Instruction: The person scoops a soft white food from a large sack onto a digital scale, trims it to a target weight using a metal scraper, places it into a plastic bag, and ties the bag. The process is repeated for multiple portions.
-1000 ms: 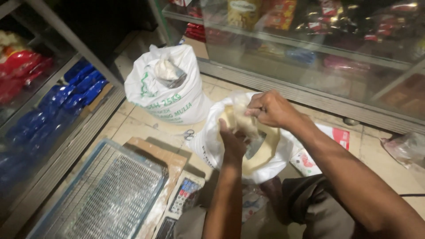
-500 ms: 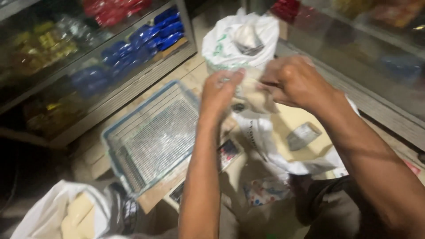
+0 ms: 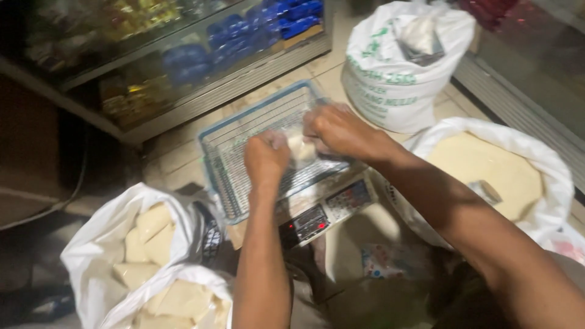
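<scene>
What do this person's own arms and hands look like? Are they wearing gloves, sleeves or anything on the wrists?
Both arms are bare as far as the picture shows: no sleeve shows on either forearm. The left hand and the right hand wear no gloves. I see no watch, bracelet or ring, though the picture is somewhat blurred, so a thin ring could be missed. Both forearms are slim, with no marks or bandages visible.
</scene>
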